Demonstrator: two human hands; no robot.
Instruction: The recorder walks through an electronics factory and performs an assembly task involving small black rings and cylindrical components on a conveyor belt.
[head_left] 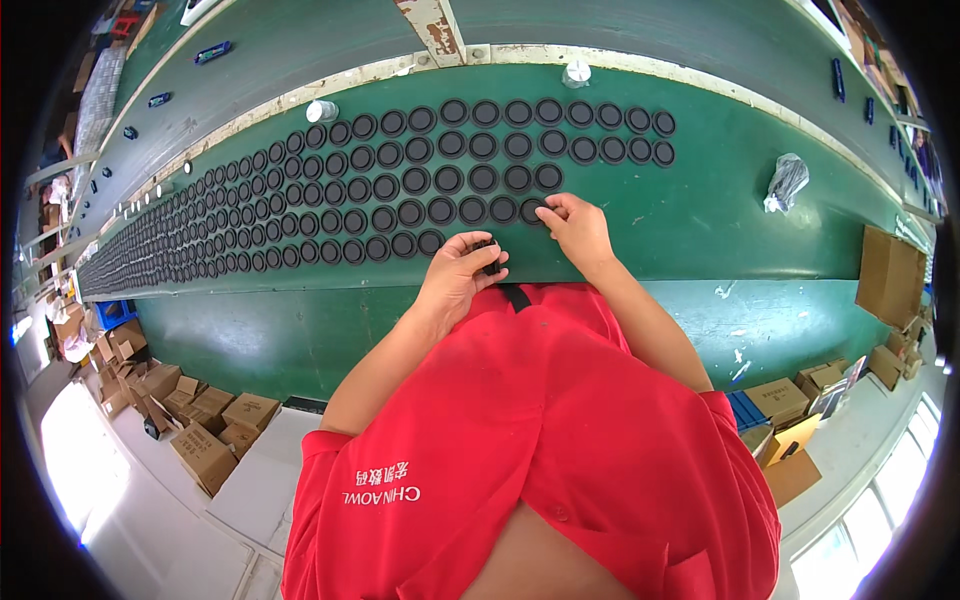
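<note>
Long rows of black round caps [483,179] lie flat on the green table [720,230], running off to the far left. My left hand [455,275] is close to my body at the table's near part, its fingers closed around a small stack of black caps [490,262]. To the right of it, my right hand [580,232] reaches over the table. Its thumb and forefinger pinch the edge of a black cap [531,211] at the right end of the fourth row from the back. The fingertips partly cover that cap.
A crumpled clear plastic bag [787,183] lies on the right. Two small white cylinders [322,111] stand along the back edge. Beyond a pale rail, a green belt [640,30] carries dark blue items. An open cardboard box [890,278] sits at far right; more cartons [204,455] are lower left.
</note>
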